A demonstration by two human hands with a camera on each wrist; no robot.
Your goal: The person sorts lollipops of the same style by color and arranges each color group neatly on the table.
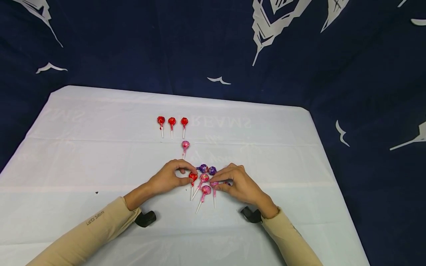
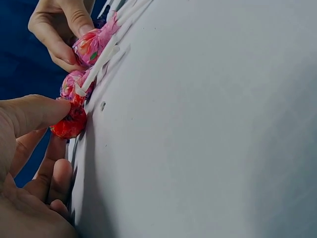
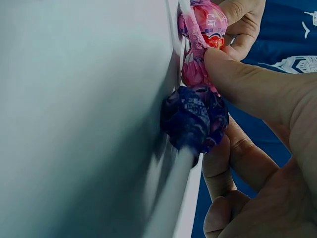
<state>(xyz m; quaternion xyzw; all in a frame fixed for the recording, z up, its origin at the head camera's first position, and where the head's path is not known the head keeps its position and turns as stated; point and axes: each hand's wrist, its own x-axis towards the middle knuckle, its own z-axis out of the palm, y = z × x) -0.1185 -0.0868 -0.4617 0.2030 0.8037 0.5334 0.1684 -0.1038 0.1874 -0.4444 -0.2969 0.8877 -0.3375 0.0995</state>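
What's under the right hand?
Under the right hand are a pink lollipop, partly visible, and a purple lollipop. In the head view, most of the purple one is covered; anything else beneath is hidden.

red lollipop (image 1: 193, 177) | wrapped, pinched | pink lollipop (image 1: 214, 184) | wrapped, pinched | sticks nearward

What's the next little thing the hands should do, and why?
Probably the left hand should carry its red lollipop over to the three red lollipops, because it has that one pinched and those three lie neatly side by side.
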